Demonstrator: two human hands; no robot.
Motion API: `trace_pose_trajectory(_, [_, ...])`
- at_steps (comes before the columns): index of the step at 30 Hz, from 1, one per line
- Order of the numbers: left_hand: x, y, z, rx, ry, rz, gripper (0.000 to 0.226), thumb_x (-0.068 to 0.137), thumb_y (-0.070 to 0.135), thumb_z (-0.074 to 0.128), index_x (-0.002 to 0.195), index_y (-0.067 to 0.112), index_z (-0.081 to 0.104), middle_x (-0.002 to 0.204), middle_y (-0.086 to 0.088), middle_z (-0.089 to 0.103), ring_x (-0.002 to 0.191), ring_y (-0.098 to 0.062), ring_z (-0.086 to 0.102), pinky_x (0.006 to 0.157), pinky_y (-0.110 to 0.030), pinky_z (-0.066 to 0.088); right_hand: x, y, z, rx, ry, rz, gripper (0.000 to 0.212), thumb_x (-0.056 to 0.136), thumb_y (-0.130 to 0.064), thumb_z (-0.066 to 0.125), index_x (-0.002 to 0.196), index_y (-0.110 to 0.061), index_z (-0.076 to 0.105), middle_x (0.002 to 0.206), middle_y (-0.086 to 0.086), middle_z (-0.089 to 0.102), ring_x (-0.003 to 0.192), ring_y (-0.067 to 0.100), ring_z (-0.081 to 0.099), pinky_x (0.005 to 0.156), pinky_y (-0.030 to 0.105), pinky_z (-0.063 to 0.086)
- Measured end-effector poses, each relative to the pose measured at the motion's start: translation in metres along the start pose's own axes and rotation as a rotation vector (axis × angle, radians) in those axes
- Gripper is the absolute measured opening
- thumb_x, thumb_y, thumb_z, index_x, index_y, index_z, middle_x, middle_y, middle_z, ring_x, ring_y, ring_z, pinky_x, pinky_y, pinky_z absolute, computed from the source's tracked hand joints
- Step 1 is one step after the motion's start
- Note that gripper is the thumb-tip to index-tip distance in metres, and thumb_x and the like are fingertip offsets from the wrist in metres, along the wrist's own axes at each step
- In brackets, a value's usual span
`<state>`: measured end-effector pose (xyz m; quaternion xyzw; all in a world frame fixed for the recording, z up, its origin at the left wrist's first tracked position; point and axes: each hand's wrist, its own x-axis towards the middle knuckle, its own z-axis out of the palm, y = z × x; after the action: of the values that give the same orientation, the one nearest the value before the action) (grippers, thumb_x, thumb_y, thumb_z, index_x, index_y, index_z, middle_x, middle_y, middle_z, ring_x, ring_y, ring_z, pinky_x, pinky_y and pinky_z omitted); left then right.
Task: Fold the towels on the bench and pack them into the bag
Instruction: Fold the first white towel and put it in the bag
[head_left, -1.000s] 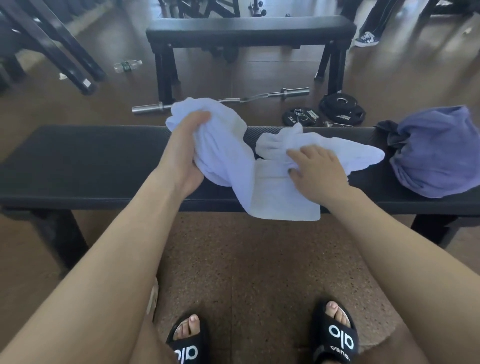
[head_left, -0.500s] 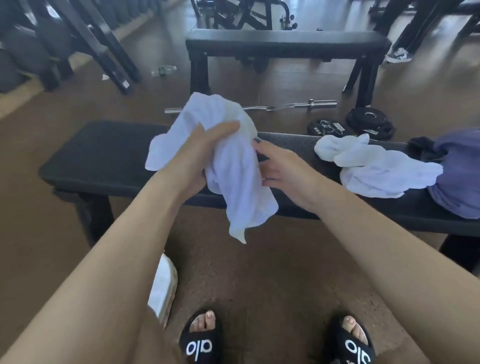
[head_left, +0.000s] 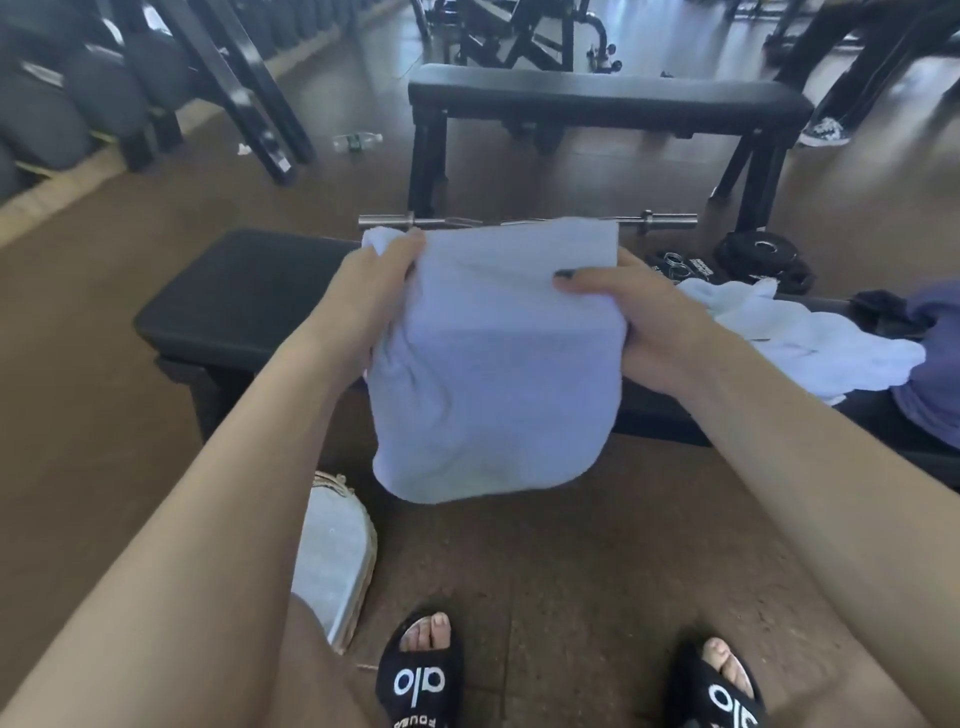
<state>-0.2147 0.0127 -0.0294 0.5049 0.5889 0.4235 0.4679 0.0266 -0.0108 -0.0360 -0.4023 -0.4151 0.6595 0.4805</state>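
Above the bench (head_left: 249, 291), left hand (head_left: 363, 291) and right hand (head_left: 639, 322) pinch a towel's (head_left: 493, 374) top corners. Folding looks underway; next, bring the corners together evenly.

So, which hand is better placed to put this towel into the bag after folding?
Probably left. The bag lies on the floor beside the left arm, below the left hand; the right hand grips the towel on the far side.
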Motion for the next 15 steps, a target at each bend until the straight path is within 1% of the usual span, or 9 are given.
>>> trace_pose_trajectory(3, [0.009,0.007,-0.011,-0.043,0.072,0.067,0.027,0.098,0.037,0.053,0.109,0.022,0.073,0.098,0.0,0.078,0.092,-0.016,0.074,0.084,-0.036,0.059,0.004,-0.017,-0.007,-0.052,0.024,-0.033,0.056,0.09,0.004,0.059,0.143,-0.014,0.051,0.13,0.013,0.067,0.116,0.03,0.067,0.087,0.041,0.058])
trace_pose_trajectory(4, [0.013,0.011,-0.014,-0.056,0.069,0.08,0.027,0.099,0.036,0.052,0.113,0.024,0.072,0.103,-0.001,0.078,0.093,-0.016,0.075,0.082,-0.036,0.059,0.005,-0.026,-0.009,-0.067,0.041,-0.046,0.056,0.091,0.004,0.059,0.143,-0.014,0.051,0.128,0.012,0.068,0.114,0.03,0.068,0.087,0.041,0.058])
trace_pose_trajectory(7, [0.03,0.035,-0.016,-0.097,0.001,0.135,0.035,0.1,0.032,0.051,0.128,0.017,0.067,0.115,-0.009,0.075,0.095,-0.018,0.075,0.076,-0.034,0.058,0.017,-0.057,-0.011,-0.107,0.054,-0.131,0.054,0.09,0.007,0.057,0.142,-0.011,0.051,0.124,0.013,0.069,0.111,0.029,0.069,0.085,0.04,0.058])
trace_pose_trajectory(9, [0.044,0.057,-0.013,-0.175,-0.045,0.156,0.03,0.103,0.029,0.051,0.128,0.02,0.065,0.113,-0.004,0.077,0.099,-0.018,0.075,0.078,-0.032,0.061,0.034,-0.079,-0.014,-0.12,0.086,-0.206,0.052,0.091,0.008,0.056,0.139,-0.01,0.051,0.123,0.014,0.069,0.11,0.03,0.07,0.081,0.04,0.059])
trace_pose_trajectory(11, [0.063,0.069,-0.006,-0.203,-0.067,0.13,0.023,0.105,0.031,0.051,0.123,0.024,0.064,0.107,0.002,0.079,0.096,-0.015,0.076,0.077,-0.03,0.061,0.058,-0.092,-0.024,-0.156,0.155,-0.249,0.048,0.09,0.006,0.059,0.135,-0.011,0.054,0.123,0.014,0.069,0.108,0.031,0.07,0.08,0.041,0.059])
trace_pose_trajectory(12, [0.075,0.066,-0.003,-0.174,-0.057,0.094,0.022,0.105,0.032,0.052,0.122,0.024,0.064,0.105,0.001,0.079,0.094,-0.016,0.076,0.077,-0.03,0.061,0.073,-0.09,-0.031,-0.192,0.215,-0.234,0.044,0.089,0.004,0.063,0.131,-0.01,0.058,0.119,0.014,0.071,0.104,0.03,0.072,0.08,0.04,0.059])
trace_pose_trajectory(13, [0.087,0.057,-0.001,-0.098,-0.054,0.045,0.026,0.104,0.032,0.053,0.125,0.02,0.063,0.108,-0.002,0.078,0.095,-0.019,0.076,0.081,-0.034,0.062,0.086,-0.084,-0.039,-0.249,0.286,-0.176,0.037,0.089,0.0,0.067,0.124,-0.009,0.063,0.112,0.013,0.074,0.095,0.027,0.074,0.079,0.04,0.059])
trace_pose_trajectory(14, [0.099,0.044,0.003,0.017,-0.062,-0.016,0.032,0.103,0.032,0.055,0.129,0.014,0.062,0.114,-0.007,0.076,0.097,-0.022,0.075,0.084,-0.038,0.062,0.098,-0.07,-0.049,-0.315,0.361,-0.068,0.03,0.088,-0.006,0.072,0.117,-0.007,0.066,0.104,0.011,0.076,0.085,0.023,0.076,0.08,0.041,0.06])
trace_pose_trajectory(15, [0.11,0.028,0.006,0.15,-0.073,-0.077,0.035,0.103,0.029,0.056,0.13,0.007,0.061,0.119,-0.012,0.073,0.098,-0.025,0.073,0.084,-0.038,0.062,0.106,-0.053,-0.059,-0.366,0.406,0.059,0.03,0.086,-0.014,0.077,0.113,-0.004,0.067,0.097,0.009,0.076,0.078,0.02,0.075,0.081,0.042,0.061])
